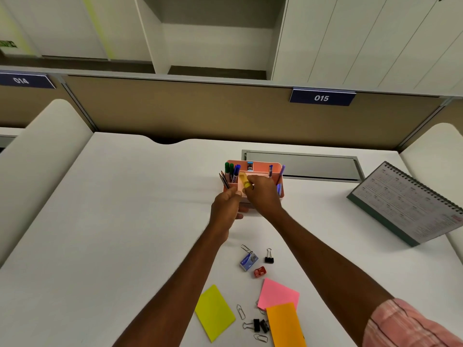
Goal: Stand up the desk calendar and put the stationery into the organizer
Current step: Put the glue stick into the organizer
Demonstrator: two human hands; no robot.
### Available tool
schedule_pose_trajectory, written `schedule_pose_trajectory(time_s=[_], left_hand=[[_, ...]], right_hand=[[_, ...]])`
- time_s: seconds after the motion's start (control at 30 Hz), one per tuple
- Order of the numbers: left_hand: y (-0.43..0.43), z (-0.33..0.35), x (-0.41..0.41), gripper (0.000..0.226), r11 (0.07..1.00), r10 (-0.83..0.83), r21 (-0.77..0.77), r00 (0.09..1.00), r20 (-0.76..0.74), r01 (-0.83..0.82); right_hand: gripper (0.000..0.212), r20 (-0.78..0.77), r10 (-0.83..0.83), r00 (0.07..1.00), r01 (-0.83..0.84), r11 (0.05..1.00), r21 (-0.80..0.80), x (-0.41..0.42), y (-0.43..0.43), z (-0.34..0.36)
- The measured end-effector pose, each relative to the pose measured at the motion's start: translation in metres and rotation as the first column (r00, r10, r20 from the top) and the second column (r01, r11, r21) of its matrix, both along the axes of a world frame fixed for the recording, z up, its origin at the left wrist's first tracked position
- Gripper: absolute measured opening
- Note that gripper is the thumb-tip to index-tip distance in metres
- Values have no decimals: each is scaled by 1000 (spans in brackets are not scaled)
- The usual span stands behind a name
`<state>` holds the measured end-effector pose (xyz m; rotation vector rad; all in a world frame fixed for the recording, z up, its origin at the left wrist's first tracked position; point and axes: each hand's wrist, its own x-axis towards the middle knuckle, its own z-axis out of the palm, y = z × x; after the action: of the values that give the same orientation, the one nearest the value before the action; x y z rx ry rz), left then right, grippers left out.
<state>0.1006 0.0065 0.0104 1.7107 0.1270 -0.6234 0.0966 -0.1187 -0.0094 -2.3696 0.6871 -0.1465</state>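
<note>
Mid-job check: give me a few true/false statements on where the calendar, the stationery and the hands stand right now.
1. The desk calendar stands upright at the right of the desk. True.
2. The right hand holds a yellow highlighter over the organizer. True.
3. The green markers lie loose on the desk. False: they stand in the organizer's left compartment.
4. Every sticky note is already in the organizer. False: the yellow-green note, pink note and orange note lie on the desk, near the person.
5. The blue staple box lies on the desk beside the red sharpener. True.
</note>
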Motion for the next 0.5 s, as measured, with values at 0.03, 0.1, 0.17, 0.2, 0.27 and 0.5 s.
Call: schedule_pose_trajectory(time_s=[0.03, 0.1, 0.17, 0.2, 0.27, 0.5], left_hand=[[0, -1, 1, 34, 1000, 7, -3, 1000, -18, -7], [0, -1, 2, 34, 1000, 16, -8, 999, -47, -17], [0, -2, 3, 33, 1000, 6, -6, 999, -32, -7], [0, -2, 4, 32, 1000, 0, -5, 1000, -18, 0], [0, -2, 4, 32, 1000, -6, -6, 1000, -5, 6], [4, -6, 5, 32, 1000, -9, -15, 1000, 17, 9]], right_hand=[[28, -10, 10, 1000, -10, 1000, -25, 3, 0, -1], [27, -12, 36, 999, -36, 997, -65, 7, 0, -3], [28, -14, 50, 999, -51, 996, -68, 11, 0, -3], [28, -12, 50, 999, -51, 997, -62, 13, 0, -4], [28, 3, 45, 999, -45, 998, -49, 16, -1, -5], [25, 25, 34, 999, -34, 999, -24, 20, -1, -9]])
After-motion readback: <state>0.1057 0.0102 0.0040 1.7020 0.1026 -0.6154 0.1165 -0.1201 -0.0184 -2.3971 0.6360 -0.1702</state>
